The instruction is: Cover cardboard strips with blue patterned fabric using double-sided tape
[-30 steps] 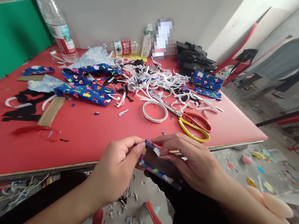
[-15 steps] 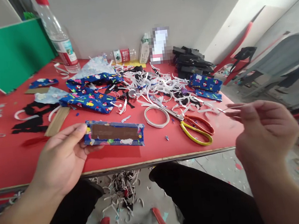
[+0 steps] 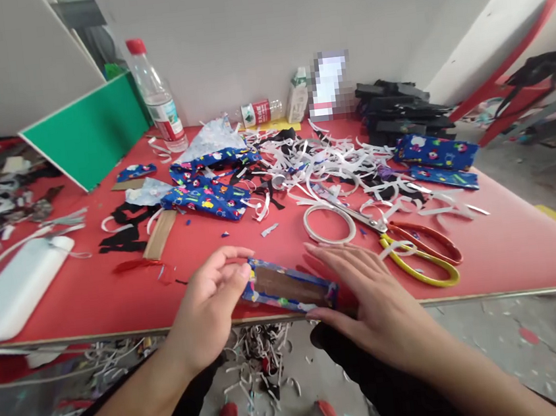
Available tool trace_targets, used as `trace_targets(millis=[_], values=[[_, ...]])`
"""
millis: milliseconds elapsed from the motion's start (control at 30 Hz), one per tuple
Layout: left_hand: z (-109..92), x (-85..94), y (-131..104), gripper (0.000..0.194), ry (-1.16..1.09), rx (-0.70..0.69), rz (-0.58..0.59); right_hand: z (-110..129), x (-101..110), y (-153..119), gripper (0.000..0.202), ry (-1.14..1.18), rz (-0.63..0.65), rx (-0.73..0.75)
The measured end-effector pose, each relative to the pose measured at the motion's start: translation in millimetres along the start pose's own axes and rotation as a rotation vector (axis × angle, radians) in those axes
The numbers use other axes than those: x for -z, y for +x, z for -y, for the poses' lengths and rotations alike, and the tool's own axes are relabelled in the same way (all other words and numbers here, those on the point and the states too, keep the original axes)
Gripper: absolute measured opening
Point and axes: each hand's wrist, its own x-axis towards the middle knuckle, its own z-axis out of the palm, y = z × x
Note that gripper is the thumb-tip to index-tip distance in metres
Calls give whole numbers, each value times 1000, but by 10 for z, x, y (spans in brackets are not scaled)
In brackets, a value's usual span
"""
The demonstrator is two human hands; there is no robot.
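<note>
My left hand (image 3: pixel 213 301) grips the left end of a flat brown cardboard strip with blue cartoon-print fabric folded over its edges (image 3: pixel 291 285), thumb on top. It is tilted, its right end lower, over the table's front edge. My right hand (image 3: pixel 365 285) is spread open around the right end, thumb below and fingers above; whether it touches the piece I cannot tell. Just beyond lies a roll of narrow white tape (image 3: pixel 331 242). Right of it are scissors (image 3: pixel 420 259) with one yellow and one orange handle, a curl of white strip (image 3: pixel 400 248) over them.
White and black scraps (image 3: pixel 322 157) cover the table's middle. Blue printed fabric (image 3: pixel 207 199) lies at left, folded blue pieces (image 3: pixel 436 152) at right beside stacked black pieces (image 3: pixel 402 112). A water bottle (image 3: pixel 163 114) stands behind; a white device (image 3: pixel 23 288) lies far left.
My right hand has come in from the far right to the fabric-edged piece, its pinch now spread. A white curl now lies on the scissors. The view has shifted left.
</note>
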Motion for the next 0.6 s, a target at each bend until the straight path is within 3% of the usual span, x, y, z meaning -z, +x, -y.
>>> trace_targets(millis=[167,300,467,600], values=[[-46,2,-15,45,71,10,64,48,-70,175,52,54,62,97],[28,148,11,75,328,-65,144,38,-59,239,51,107,113,98],[81,280,92,53,560,-53,113,-12,-17,292,53,203,143,50],[42,295,98,56,599,-1,142,-80,40,242,57,390,83,-48]])
